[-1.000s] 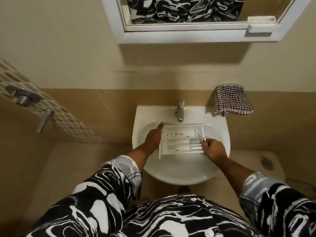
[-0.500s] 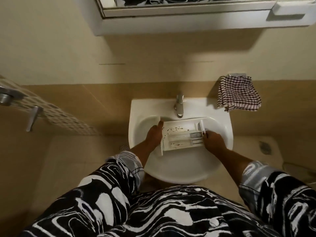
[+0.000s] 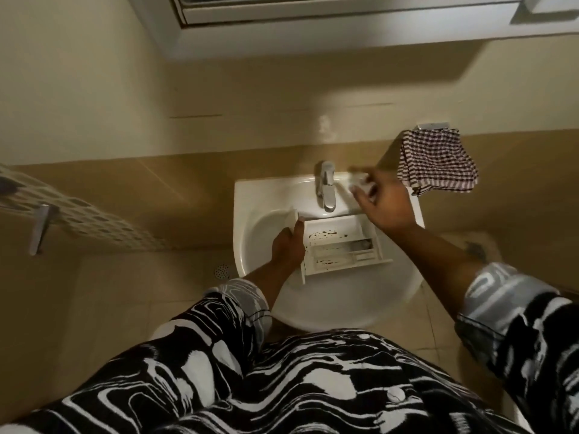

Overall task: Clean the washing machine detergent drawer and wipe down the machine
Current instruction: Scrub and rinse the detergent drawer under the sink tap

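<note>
The white detergent drawer (image 3: 341, 245) lies in the white sink (image 3: 329, 305) below the tap (image 3: 326, 189). Dark specks of grime dot its compartments. My left hand (image 3: 286, 245) grips the drawer's front panel at its left end. My right hand (image 3: 385, 203) hovers over the sink's back ledge, right of the tap and off the drawer. It is blurred by motion. A small pale thing (image 3: 357, 178) shows at its fingertips; whether the fingers hold it is unclear.
A checked cloth (image 3: 437, 162) hangs on the wall right of the sink. A white mirror cabinet (image 3: 344, 29) juts out overhead. A metal lever handle (image 3: 39, 228) sticks out on the left. A floor drain (image 3: 221, 270) sits beside the sink.
My right hand let go of the drawer's right end and moved up to the ledge beside the tap. My left hand keeps its hold. The view tipped further down.
</note>
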